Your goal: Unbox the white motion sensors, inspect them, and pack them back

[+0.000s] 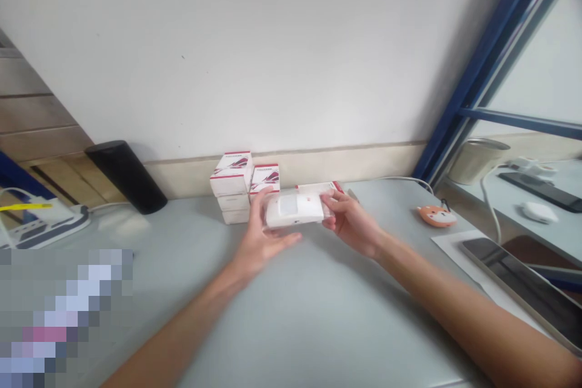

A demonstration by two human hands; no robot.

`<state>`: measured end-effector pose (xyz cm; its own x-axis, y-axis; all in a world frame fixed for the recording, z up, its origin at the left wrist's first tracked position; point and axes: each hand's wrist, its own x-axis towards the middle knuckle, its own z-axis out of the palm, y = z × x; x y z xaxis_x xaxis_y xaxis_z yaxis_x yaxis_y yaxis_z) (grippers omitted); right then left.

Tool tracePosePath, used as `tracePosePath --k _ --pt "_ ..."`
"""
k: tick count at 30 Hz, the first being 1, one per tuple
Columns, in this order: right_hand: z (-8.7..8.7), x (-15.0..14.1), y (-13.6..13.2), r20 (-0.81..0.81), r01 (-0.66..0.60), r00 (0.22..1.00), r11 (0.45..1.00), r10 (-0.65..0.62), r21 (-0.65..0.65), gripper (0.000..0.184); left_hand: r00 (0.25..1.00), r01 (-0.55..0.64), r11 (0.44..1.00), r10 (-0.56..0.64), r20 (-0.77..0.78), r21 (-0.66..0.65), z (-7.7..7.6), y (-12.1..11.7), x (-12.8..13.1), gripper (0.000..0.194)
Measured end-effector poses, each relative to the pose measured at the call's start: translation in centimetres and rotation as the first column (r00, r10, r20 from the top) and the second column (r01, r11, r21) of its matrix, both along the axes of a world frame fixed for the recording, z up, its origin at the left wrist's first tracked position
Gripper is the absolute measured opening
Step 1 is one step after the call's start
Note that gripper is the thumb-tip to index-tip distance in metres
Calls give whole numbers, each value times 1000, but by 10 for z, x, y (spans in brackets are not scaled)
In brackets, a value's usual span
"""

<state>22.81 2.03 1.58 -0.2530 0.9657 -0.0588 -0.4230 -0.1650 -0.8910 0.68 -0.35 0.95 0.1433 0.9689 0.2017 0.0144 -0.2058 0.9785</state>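
Observation:
A white motion sensor [294, 210] with a pale window sits inside clear plastic wrap, lifted above the desk. My left hand [261, 236] grips its left end, fingers behind it and thumb stretched out below. At the other end, my right hand [348, 218] pinches the plastic wrap and the sensor's edge between thumb and fingers. Just behind my left hand stand small white-and-red boxes, a taller stack [233, 188] and a lower box [265, 177] partly hidden by my fingers. Another white-and-red box [318, 187] lies behind the sensor, mostly covered by it and my right hand.
A black cylinder [127, 176] leans at the back left, near a power strip [50, 227]. On the right are an orange animal-faced case [436, 216] and a dark tablet-like device [522, 279] on white paper. A blue-framed glass panel [473, 91] borders the grey desk [291, 327].

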Motion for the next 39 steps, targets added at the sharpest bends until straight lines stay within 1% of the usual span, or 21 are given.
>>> tracePosePath --k 2,4,5,7,10,12,14,17,19,21,22,24,25,27,30,31,32,34,35,37,39 --pt "3 4 1 -51 -43 998 999 42 -29 31 977 -53 969 100 -189 242 -5 3 -2 67" --pt "5 6 1 -32 -42 999 999 42 -3 30 936 -64 912 196 -293 406 -9 6 -4 44" --pt "5 6 1 10 -21 1000 999 21 39 31 923 -64 895 222 -315 442 -10 7 -5 39" --pt "3 6 1 128 35 990 985 -57 166 36 908 -68 888 244 -342 454 -11 8 -8 44" --pt "0 3 1 267 103 943 936 -200 337 43 882 -59 894 256 -396 445 -9 7 -10 50" --pt "-2 2 0 329 109 911 915 -248 387 44 866 -43 911 238 -439 410 -6 5 -11 44" --pt "-1 1 -1 389 79 886 910 -251 408 44 872 -37 946 189 -452 323 -3 3 -10 44" --pt "2 4 -1 494 -10 846 919 -203 395 44 926 -26 997 50 -375 69 1 1 -9 61" --pt "3 9 0 582 -93 801 929 -143 357 43 950 11 995 -42 -309 -102 5 1 -9 71" --pt "2 13 1 639 -178 767 934 -65 310 41 966 75 964 -133 -220 -254 9 1 -11 76" --pt "1 14 1 645 -215 764 933 -24 289 40 972 129 935 -186 -146 -329 11 2 -13 76" --pt "-2 14 1 613 -255 789 929 40 267 36 957 280 846 -284 61 -453 14 3 -18 72" --pt "-3 13 1 579 -255 813 930 59 264 34 932 363 796 -319 174 -485 15 3 -21 70" --pt "-6 8 1 503 -219 862 938 58 267 30 857 506 725 -358 372 -467 17 4 -25 64" --pt "-10 -1 0 442 -117 897 956 -15 270 23 733 623 712 -386 560 -325 18 2 -26 61" --pt "-11 -4 0 429 -80 902 961 -43 266 22 718 626 723 -391 576 -290 17 1 -25 58" --pt "-12 -8 0 404 -38 912 965 -72 258 22 728 608 744 -384 568 -276 16 0 -23 51" --pt "-14 -14 -1 320 71 935 964 -154 255 25 801 512 805 -321 506 -300 14 -2 -17 27" --pt "-15 -17 -2 276 133 938 953 -210 273 28 841 448 832 -269 470 -326 12 -2 -14 24" --pt "-16 -21 -6 223 229 918 899 -327 374 30 891 348 854 -173 420 -386 9 -1 -8 45" --pt "-15 -23 -11 252 213 877 800 -410 561 27 910 284 857 -100 402 -430 6 2 -4 53"
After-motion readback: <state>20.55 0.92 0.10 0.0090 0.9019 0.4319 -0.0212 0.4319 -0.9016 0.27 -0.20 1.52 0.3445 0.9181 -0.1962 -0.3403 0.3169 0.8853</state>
